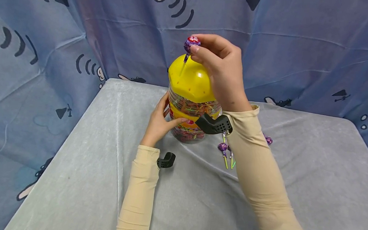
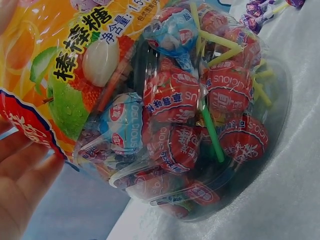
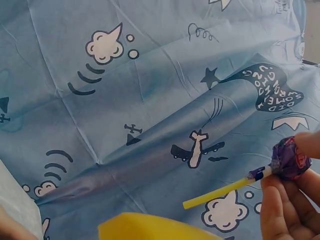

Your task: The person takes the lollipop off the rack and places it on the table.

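A clear plastic jar (image 1: 189,129) packed with wrapped lollipops (image 2: 180,120) stands on the grey cloth-covered table (image 1: 75,165). It wears a yellow dome lid (image 1: 190,79) with small holes. My left hand (image 1: 158,122) holds the jar's left side, thumb across its label (image 2: 65,65). My right hand (image 1: 219,66) pinches a purple-wrapped lollipop (image 1: 192,43) above the dome, its yellow stick (image 3: 220,192) pointing down at the lid (image 3: 150,227). Whether the stick tip touches the lid is unclear.
A few loose purple lollipops (image 1: 224,150) lie on the table right of the jar, partly behind my right forearm. Blue cartoon-printed cloth (image 1: 300,48) hangs behind and at the left. Black wrist camera mounts (image 1: 214,124) sit on both sleeves.
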A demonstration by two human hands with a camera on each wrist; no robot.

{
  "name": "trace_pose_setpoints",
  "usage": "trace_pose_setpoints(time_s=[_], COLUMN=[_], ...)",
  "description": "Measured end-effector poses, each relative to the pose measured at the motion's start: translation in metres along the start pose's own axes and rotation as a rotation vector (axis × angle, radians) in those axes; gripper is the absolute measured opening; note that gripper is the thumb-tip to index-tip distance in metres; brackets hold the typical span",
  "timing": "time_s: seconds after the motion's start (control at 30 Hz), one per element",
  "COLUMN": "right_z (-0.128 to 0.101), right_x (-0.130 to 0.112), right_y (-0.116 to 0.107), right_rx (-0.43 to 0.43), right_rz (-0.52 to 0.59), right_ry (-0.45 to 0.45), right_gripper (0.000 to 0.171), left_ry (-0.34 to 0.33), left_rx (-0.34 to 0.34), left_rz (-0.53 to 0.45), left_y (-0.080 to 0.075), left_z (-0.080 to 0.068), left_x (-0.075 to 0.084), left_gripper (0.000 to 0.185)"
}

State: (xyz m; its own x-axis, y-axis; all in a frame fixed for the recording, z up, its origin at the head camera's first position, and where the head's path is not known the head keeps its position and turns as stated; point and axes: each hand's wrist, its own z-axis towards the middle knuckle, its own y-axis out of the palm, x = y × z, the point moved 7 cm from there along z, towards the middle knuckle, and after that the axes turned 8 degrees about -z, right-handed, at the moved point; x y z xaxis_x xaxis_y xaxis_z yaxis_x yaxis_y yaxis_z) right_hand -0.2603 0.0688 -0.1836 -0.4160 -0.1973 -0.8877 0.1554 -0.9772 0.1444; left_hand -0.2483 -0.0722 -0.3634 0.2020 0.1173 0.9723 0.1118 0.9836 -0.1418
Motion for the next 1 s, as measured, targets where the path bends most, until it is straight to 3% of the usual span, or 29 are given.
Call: trace_pose_setpoints(time_s=[0.23,0.5,1.0], right_z=[-0.01,-0.027,-0.068], right_x=[-0.001,0.005,0.013], right_y=[-0.014,-0.038,-0.092], right_rx=[0.007,0.044,0.103], right_rz=[0.077,0.171,0.184], right_ry=[-0.029,0.016,0.048], right_gripper=[0.017,0.018,0.016], left_ry=[0.002,-0.01,0.001], left_rx=[0.0,0.0,0.004], left_rz=[-0.002,-0.008,0.0], left_y=[0.0,0.0,0.001], left_z=[0.0,0.0,0.0], left_x=[0.0,0.0,0.002], left_gripper=[0.095,0.096,0.097])
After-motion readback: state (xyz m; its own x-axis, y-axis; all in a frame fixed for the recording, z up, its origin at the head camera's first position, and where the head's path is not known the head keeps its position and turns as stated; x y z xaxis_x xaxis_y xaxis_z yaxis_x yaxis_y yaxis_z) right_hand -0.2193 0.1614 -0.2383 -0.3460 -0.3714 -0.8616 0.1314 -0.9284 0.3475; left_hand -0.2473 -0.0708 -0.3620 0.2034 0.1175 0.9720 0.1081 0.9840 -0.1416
